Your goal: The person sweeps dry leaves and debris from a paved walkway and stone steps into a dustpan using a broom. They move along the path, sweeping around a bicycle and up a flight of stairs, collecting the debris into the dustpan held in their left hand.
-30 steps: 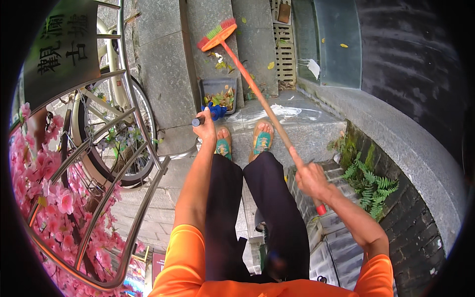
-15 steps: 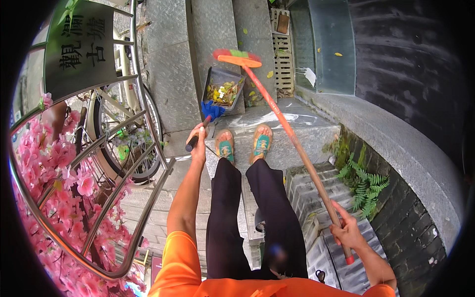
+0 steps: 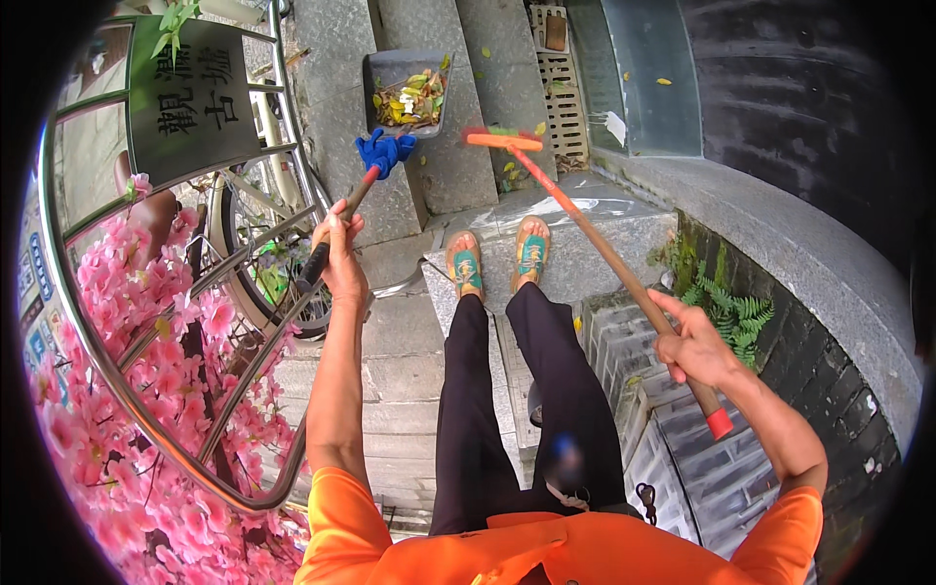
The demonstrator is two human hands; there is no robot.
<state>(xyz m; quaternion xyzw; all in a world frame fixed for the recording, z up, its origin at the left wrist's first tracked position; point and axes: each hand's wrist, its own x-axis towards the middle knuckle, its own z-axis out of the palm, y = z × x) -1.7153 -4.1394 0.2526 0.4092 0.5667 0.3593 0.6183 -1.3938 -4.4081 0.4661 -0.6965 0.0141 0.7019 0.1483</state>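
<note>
Along the left side curves a metal railing (image 3: 239, 502) carrying a dark sign panel (image 3: 180, 136), with pink blossoms (image 3: 127, 390) crowding around its bars and a bicycle (image 3: 268, 127) beyond them; the railing stands just beside the left forearm and hems that side in. On the right, a fern (image 3: 741, 317) grows from a dark brick wall (image 3: 829, 448) near the right hand. Farther off lie a slotted drain cover (image 3: 562, 107) and a scrap of white paper (image 3: 614, 128).

The dustpan (image 3: 398, 64) sits far and a little right of the left hand (image 3: 341, 255), over the stone steps, holding leaves (image 3: 419, 97); a blue cloth (image 3: 386, 153) is bunched where its handle begins. The left fingers are curled around that handle near its black grip.

The right hand (image 3: 700, 343) has most fingers bent about the near part of the broom's shaft (image 3: 624, 268), index finger stretched out along it. The shaft slants far and left to the broom head (image 3: 502, 142), right of the dustpan and apart from it; whether its blurred bristles touch stone I cannot tell.
</note>
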